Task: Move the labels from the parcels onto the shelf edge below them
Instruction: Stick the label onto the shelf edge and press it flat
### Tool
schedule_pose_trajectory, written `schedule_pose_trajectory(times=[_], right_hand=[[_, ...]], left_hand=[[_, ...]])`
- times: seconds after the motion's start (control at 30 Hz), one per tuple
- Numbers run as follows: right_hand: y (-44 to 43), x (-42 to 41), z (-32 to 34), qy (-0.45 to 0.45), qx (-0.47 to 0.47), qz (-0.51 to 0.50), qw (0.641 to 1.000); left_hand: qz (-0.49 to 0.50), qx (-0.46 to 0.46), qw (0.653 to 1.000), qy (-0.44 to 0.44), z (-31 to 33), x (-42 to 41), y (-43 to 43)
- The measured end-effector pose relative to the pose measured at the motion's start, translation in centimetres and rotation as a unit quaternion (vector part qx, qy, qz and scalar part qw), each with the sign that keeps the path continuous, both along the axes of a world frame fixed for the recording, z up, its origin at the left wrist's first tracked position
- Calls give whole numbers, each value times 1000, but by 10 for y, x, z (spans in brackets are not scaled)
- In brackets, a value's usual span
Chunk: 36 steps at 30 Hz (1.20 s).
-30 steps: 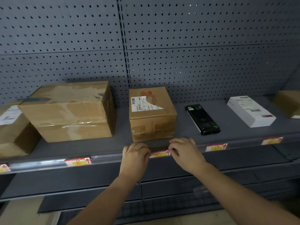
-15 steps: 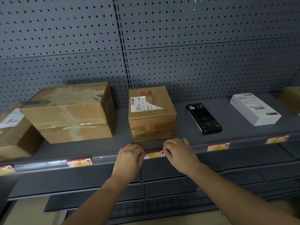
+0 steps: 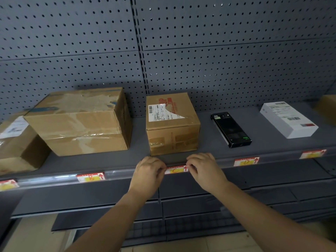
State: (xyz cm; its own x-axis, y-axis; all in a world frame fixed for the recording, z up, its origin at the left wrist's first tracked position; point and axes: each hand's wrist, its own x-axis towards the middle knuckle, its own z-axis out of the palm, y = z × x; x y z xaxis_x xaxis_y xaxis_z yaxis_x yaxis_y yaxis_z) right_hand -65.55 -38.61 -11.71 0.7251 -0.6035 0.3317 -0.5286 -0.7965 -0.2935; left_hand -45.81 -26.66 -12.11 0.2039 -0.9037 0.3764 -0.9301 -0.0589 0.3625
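A red, white and yellow label marked C (image 3: 176,169) sits in the clear strip on the grey shelf edge (image 3: 60,179), below a small brown parcel (image 3: 172,124). My left hand (image 3: 148,174) pinches the label's left end with curled fingers. My right hand (image 3: 205,170) pinches its right end. Label B (image 3: 90,177) is under the large taped parcel (image 3: 81,122), label D (image 3: 246,161) under the black box (image 3: 231,130). Another label (image 3: 312,154) lies below the white box (image 3: 289,120), and one more label (image 3: 8,184) is at the far left.
A brown parcel (image 3: 16,142) stands at the far left and another brown parcel (image 3: 327,108) at the right border. Grey pegboard (image 3: 163,51) backs the shelf. Lower grey shelves (image 3: 181,206) run beneath, with pale floor (image 3: 36,237) below.
Both hands have stayed at the ends of label C on the shelf edge. The view has shifted slightly, so the parcels sit a little further right in the frame.
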Motion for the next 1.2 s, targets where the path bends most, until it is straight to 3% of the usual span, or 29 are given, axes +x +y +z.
schedule_pose_trajectory(times=[0.57, 0.8, 1.0, 1.2], right_hand=[[5, 0, 6, 7, 12, -12, 1000], [8, 0, 15, -33, 38, 0, 999], [35, 49, 37, -77, 55, 75, 993], [80, 113, 51, -62, 63, 133, 987]], left_hand=[[-11, -4, 1000, -5, -3, 4, -1], [-2, -50, 999, -11, 10, 2, 10], [55, -58, 996, -37, 28, 34, 50], [113, -72, 990, -47, 37, 91, 107]])
